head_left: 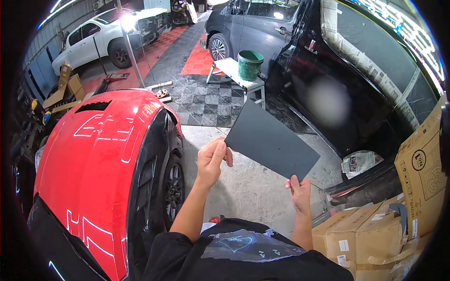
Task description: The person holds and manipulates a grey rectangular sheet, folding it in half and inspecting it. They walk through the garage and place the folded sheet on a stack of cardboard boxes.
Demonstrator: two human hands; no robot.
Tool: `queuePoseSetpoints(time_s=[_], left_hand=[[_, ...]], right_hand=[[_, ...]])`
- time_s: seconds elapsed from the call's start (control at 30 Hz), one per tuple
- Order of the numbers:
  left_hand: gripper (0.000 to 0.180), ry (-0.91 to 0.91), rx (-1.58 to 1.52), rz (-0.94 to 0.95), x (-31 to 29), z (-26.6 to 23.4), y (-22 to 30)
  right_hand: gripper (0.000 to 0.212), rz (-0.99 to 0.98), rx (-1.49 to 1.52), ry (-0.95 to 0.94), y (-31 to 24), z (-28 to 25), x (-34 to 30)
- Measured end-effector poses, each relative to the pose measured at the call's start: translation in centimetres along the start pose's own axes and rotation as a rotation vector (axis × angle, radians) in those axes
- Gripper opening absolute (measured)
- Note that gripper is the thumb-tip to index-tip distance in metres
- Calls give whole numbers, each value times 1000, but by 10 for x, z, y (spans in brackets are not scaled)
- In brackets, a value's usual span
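I hold a flat dark grey rectangular sheet [268, 140] up in front of me, tilted down to the right. My left hand [212, 160] pinches its left corner. My right hand [299, 191] grips its lower right corner from below. The sheet hangs in the air above a concrete floor [248, 187], between a red car [96, 173] on my left and a black vehicle [337, 89] on my right.
Cardboard boxes [375, 229] stack at the lower right. A green bucket [250, 64] stands on a small white bench [234, 72] ahead. Crumpled newspaper [358, 161] lies by the black vehicle. A white car [101, 40] and a grey van [253, 28] are parked farther back.
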State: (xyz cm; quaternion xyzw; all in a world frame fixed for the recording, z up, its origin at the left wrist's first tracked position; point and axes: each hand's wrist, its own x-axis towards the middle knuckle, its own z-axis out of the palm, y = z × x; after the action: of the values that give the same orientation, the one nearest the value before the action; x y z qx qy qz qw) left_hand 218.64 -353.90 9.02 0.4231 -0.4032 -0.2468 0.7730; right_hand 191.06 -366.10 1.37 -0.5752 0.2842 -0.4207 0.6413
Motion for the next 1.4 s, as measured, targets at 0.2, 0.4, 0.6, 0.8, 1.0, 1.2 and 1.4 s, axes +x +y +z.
queuePoseSetpoints(time_s=[0.2, 0.4, 0.6, 0.8, 1.0, 1.2, 1.4], left_hand=[[23, -18, 602, 297, 2, 12, 1], [13, -219, 966, 404, -5, 14, -13], [11, -345, 1099, 371, -21, 23, -23], [19, -280, 1195, 399, -34, 23, -32], [19, -224, 1240, 401, -42, 29, -36], [19, -158, 1267, 400, -46, 37, -44], [19, -107, 1259, 415, -47, 48, -49]], right_hand=[[29, 105, -181, 64, 21, -23, 12], [62, -285, -612, 257, -32, 14, 47], [45, -840, -932, -338, -70, 73, 67], [33, -915, -978, -398, -51, 80, 67], [33, -897, -941, -361, -44, 80, 66], [33, -905, -959, -309, -42, 78, 61], [30, -937, -1081, -279, -47, 70, 56]])
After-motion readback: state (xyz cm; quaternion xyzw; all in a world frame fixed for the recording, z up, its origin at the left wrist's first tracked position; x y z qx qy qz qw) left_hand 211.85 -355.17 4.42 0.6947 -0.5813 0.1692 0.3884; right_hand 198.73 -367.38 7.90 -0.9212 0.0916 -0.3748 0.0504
